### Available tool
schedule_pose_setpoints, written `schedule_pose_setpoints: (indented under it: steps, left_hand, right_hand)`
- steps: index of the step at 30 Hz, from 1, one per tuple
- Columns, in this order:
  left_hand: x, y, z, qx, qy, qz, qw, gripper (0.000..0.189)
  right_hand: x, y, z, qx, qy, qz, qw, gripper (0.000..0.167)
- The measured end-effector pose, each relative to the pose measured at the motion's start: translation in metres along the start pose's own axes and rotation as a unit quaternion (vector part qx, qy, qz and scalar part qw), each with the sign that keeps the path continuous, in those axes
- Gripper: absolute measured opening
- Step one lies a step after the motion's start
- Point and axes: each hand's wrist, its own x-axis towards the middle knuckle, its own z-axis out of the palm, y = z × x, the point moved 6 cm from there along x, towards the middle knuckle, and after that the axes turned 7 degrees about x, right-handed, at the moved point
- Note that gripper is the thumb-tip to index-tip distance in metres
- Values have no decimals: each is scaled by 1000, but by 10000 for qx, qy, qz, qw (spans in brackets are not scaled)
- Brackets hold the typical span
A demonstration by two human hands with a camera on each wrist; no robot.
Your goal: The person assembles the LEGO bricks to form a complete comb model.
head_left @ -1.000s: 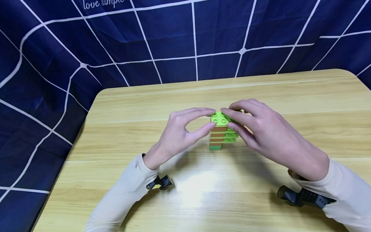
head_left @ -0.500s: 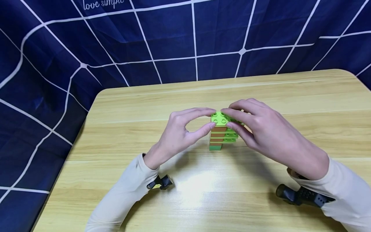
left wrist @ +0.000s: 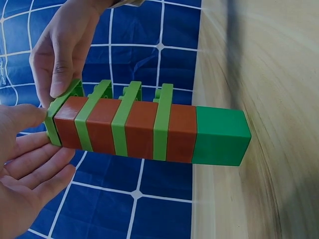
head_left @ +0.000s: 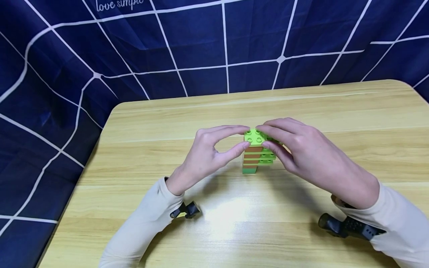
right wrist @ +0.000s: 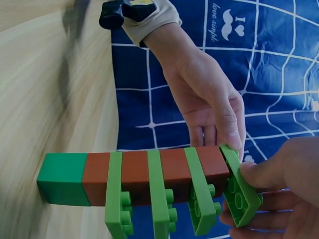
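Observation:
A tower of toy building bricks stands upright on the table, with a dark green brick at its foot. Above that, brown bricks alternate with light green plates that jut out to one side. The topmost light green plate sits a little tilted on the upper brown brick in the right wrist view. My left hand pinches one end of this plate between thumb and fingers. At the jutting end, my right hand pinches the same plate. The right fingers partly hide that end in the head view.
The wooden table runs out around the tower. A dark blue curtain with white lines hangs behind and at the left. Each wrist carries a small black camera, the left one and the right one.
The fingers of my right hand have come down slightly at the plate's jutting end. My left hand and the tower look the same as before.

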Motion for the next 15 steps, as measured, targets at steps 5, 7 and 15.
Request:
schedule_pose_setpoints:
  steps: [5, 7, 15]
  left_hand:
    - [0, 0, 1, -4, -4, -20, 10000, 28]
    - [-1, -1, 1, -19, -5, -21, 10000, 28]
    - [-3, -1, 2, -5, 4, 0, 10000, 28]
  right_hand:
    - [-2, 0, 1, 55, 54, -4, 10000, 28]
    - [-3, 1, 1, 91, 58, -5, 9999, 33]
    - [-5, 0, 3, 134, 124, -14, 9998, 59]
